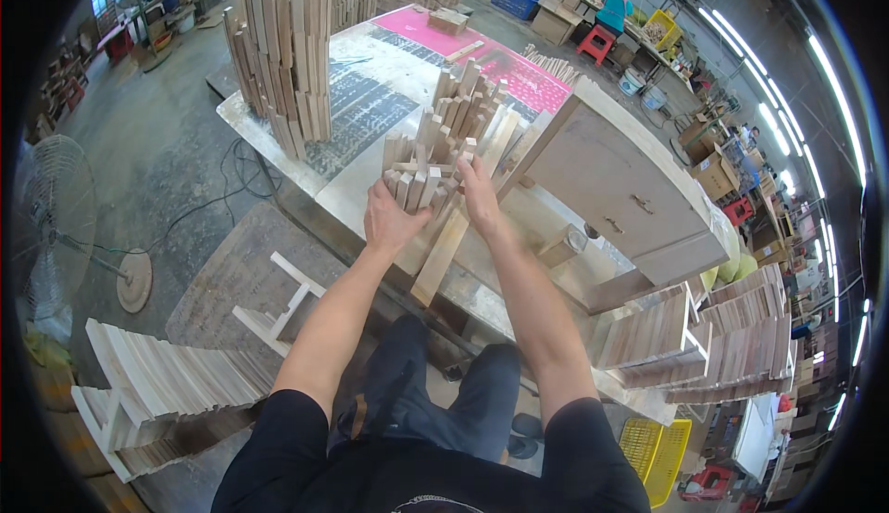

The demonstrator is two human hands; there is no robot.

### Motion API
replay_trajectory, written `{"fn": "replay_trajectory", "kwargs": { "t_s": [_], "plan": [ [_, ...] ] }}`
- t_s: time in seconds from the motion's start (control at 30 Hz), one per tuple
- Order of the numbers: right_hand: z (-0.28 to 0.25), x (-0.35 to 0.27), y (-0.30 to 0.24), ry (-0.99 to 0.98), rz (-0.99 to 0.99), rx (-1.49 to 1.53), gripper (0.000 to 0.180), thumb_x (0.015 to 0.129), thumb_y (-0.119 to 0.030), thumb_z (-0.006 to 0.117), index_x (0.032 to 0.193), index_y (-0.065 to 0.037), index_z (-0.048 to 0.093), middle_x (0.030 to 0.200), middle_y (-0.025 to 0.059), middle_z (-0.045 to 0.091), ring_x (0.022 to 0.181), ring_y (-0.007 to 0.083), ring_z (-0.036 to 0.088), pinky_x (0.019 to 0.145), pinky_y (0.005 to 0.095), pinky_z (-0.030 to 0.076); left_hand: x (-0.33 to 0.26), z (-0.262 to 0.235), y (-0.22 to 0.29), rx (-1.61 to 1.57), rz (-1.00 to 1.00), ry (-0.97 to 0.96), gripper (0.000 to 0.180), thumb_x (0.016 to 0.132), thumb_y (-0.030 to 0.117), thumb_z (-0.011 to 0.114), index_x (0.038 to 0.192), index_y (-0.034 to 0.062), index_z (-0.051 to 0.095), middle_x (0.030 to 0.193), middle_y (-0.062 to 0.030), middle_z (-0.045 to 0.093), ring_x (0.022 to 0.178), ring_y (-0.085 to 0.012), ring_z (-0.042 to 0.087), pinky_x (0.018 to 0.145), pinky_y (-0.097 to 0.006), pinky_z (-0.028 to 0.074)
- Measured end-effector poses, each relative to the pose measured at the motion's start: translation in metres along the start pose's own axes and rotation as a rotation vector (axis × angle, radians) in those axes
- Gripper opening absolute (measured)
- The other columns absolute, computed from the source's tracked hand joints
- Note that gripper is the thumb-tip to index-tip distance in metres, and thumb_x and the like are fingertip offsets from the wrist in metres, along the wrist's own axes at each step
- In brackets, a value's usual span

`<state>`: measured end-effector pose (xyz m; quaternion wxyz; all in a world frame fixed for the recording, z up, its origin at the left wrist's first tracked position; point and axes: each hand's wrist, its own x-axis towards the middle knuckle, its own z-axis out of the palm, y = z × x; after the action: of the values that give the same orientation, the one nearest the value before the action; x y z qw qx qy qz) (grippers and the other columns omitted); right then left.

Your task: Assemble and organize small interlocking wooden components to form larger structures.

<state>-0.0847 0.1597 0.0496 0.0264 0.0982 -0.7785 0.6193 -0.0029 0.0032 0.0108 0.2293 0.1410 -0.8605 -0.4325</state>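
A bundle of short wooden sticks [432,180] stands upright on the worktable [361,184] in front of me, their tops at uneven heights. My left hand [394,219] wraps round the near left side of the bundle, thumb along its front. On the right side, my right hand [479,196] closes against the sticks, its fingers at a pale stick end [469,145]; the palm side is hidden. More upright sticks [468,96] crowd just behind. A flat wooden strip [440,258] lies below the hands and reaches the table's near edge.
Tall stacked sticks [287,59] stand at the table's far left. A large wooden panel housing [630,189] rises on the right. Stacks of slatted wooden pieces [176,383] flank me, with a floor fan [56,198] at left and a yellow crate [656,457] low right. Another person [613,11] sits far off.
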Motion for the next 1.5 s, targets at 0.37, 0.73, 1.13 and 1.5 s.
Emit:
{"fn": "replay_trajectory", "kwargs": {
  "t_s": [0.37, 0.73, 1.13, 1.5],
  "plan": [
    [-0.017, -0.014, 0.031, -0.209, -0.147, -0.131, 0.107, 0.063, -0.018, 0.085, 0.154, 0.001, 0.033, 0.146, 0.0240, 0.051, 0.139, 0.0362, 0.049, 0.115, 0.0418, 0.041, 0.000, 0.007, -0.010, -0.026, 0.112, 0.032, 0.087, 0.065, 0.034, 0.090, 0.130, -0.0061, 0.047, 0.123, -0.0274, 0.058, 0.112, -0.0429, 0.062, 0.096, -0.048, 0.052],
    [-0.003, -0.023, 0.019, -0.099, -0.145, -0.243, 0.101, 0.056, -0.020, 0.092, 0.141, 0.005, 0.043, 0.134, 0.0256, 0.057, 0.128, 0.0390, 0.056, 0.111, 0.0429, 0.045, 0.003, -0.005, -0.012, 0.006, 0.078, -0.068, 0.086, 0.065, 0.031, 0.092, 0.128, -0.0068, 0.048, 0.119, -0.0283, 0.065, 0.110, -0.0425, 0.066, 0.093, -0.048, 0.054],
    [0.001, -0.031, 0.011, -0.054, -0.149, -0.287, 0.097, 0.055, -0.023, 0.091, 0.136, 0.006, 0.046, 0.130, 0.0256, 0.058, 0.125, 0.0394, 0.057, 0.108, 0.0435, 0.046, 0.003, 0.001, -0.025, -0.039, 0.112, -0.046, 0.083, 0.064, 0.031, 0.093, 0.124, -0.0065, 0.050, 0.113, -0.0270, 0.068, 0.106, -0.0421, 0.068, 0.090, -0.047, 0.055],
    [0.003, -0.032, 0.027, -0.083, -0.164, -0.278, 0.103, 0.057, -0.029, 0.093, 0.140, 0.008, 0.043, 0.135, 0.0267, 0.056, 0.128, 0.0395, 0.055, 0.111, 0.0437, 0.044, 0.006, -0.001, -0.024, -0.041, 0.136, -0.043, 0.078, 0.064, 0.029, 0.091, 0.121, -0.0078, 0.052, 0.110, -0.0261, 0.069, 0.103, -0.0400, 0.070, 0.088, -0.045, 0.056]
  ]
}}
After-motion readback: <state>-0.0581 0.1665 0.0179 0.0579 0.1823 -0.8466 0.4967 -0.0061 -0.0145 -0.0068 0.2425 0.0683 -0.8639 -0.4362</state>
